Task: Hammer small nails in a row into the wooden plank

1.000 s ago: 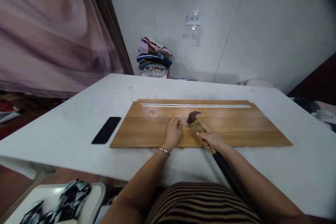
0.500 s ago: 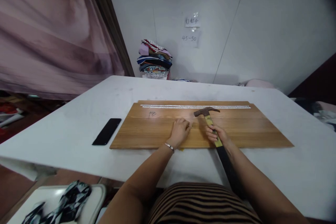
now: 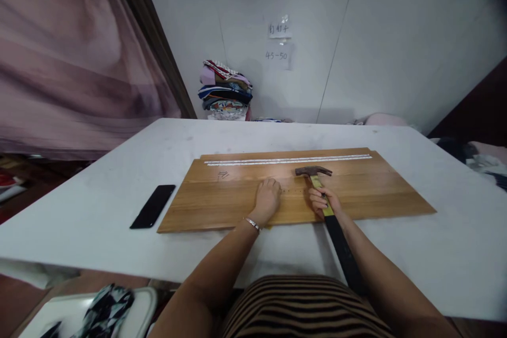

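A claw hammer (image 3: 328, 211) with a yellow and black handle is in my right hand (image 3: 324, 202). My fingers wrap the yellow part, and its rusty head is held over the wooden board (image 3: 222, 206). My left hand (image 3: 268, 198) rests on the board left of the hammer, back up, fingers bent and close together; whatever may be in them is hidden. Small dark dots (image 3: 300, 190), perhaps nails, show in the wood between the two hands. Several loose nails (image 3: 223, 174) lie at the board's left.
Two white strips (image 3: 289, 160) run along the board's far edge. On the white table (image 3: 106, 185), a black phone (image 3: 152, 206) lies left of the board. Folded clothes (image 3: 225, 90) are stacked by the wall. A chair with patterned cloth (image 3: 109, 306) stands at lower left.
The view has shifted and tilted slightly. The hammer's head has turned a little and stays above the board in my right hand. My left hand remains on the wood, its fingertips now less visible.
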Motion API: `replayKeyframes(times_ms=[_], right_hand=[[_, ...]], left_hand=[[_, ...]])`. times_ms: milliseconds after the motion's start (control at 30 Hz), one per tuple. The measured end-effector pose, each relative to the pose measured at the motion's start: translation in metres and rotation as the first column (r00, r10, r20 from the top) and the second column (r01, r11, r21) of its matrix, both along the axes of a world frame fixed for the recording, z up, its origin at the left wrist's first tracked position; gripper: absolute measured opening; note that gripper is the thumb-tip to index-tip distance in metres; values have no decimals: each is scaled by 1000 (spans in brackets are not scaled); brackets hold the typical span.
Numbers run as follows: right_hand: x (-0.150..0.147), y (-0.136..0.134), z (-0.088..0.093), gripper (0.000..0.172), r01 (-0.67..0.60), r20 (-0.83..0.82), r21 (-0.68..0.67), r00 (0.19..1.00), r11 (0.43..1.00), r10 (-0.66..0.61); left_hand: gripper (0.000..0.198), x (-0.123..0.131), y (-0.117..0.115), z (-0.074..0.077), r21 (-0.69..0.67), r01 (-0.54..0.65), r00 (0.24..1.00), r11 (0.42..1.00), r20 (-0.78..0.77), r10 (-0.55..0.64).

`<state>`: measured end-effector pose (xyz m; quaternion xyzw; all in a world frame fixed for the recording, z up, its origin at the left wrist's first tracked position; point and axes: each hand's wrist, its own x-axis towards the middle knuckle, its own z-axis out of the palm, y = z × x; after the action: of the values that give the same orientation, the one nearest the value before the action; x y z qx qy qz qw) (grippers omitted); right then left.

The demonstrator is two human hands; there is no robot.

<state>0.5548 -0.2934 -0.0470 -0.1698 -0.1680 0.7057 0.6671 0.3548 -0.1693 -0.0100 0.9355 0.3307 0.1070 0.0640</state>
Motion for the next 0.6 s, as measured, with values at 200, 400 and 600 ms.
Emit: replayKeyframes(times_ms=[200,400,600], right_hand=[[1,0,-3,16,-42,-33,24,999,999,43],[-3,0,3,23,-109,-40,69,993,992,112],[-1,-4,-3,21,-18,33,-31,999,999,19]], left_hand=[[17,1,1,-1,52,28,999,998,-27,-27],[22,1,0,-4,39,24,1000,999,-15,-23],[20,-1,0,-8,3,9,999,1000,38,-9]])
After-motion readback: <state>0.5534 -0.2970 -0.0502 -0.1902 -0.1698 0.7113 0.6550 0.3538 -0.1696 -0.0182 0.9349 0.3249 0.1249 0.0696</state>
